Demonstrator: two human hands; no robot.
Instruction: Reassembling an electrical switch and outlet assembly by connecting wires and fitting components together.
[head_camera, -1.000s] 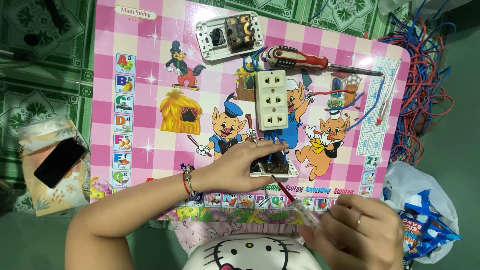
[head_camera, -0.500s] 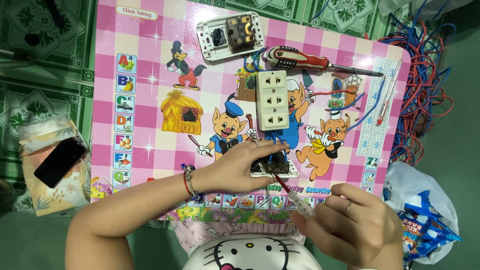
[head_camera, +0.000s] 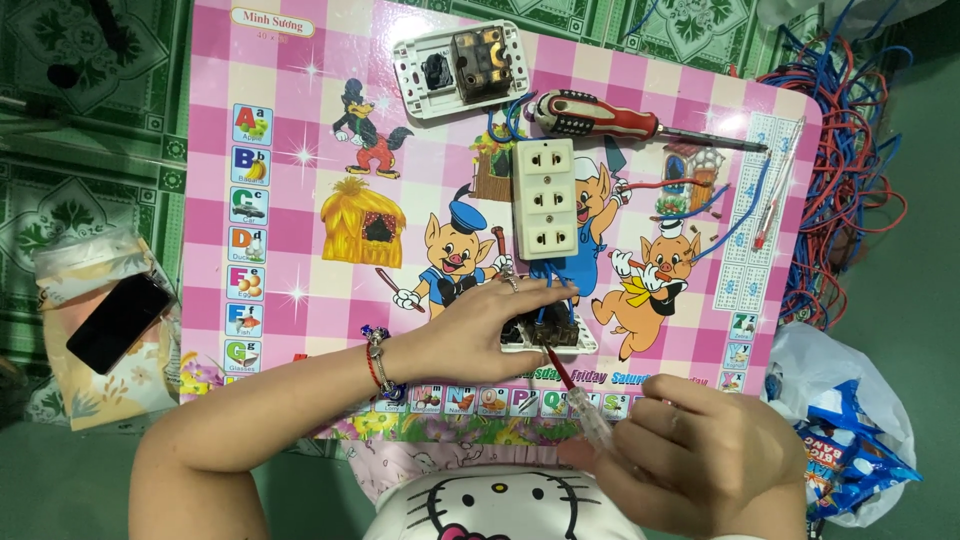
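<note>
My left hand (head_camera: 492, 322) presses down on a white switch plate with dark modules (head_camera: 548, 332) near the front edge of a pink cartoon-printed table (head_camera: 310, 120). My right hand (head_camera: 700, 462) grips a small clear-handled tester screwdriver (head_camera: 578, 401), whose red-shafted tip points into the plate's back. Blue wires run from that plate up to a white triple socket (head_camera: 543, 198) lying face up in the table's middle.
A second switch plate (head_camera: 458, 66) lies at the back, a red and black screwdriver (head_camera: 620, 122) beside it. Red and blue wire coils (head_camera: 850, 170) lie at the right, a plastic bag (head_camera: 850, 440) below them, and a dark phone (head_camera: 116, 322) at the left.
My right hand has shifted slightly with the tester screwdriver, its tip staying at the switch plate. My left hand has kept its place on the plate.
</note>
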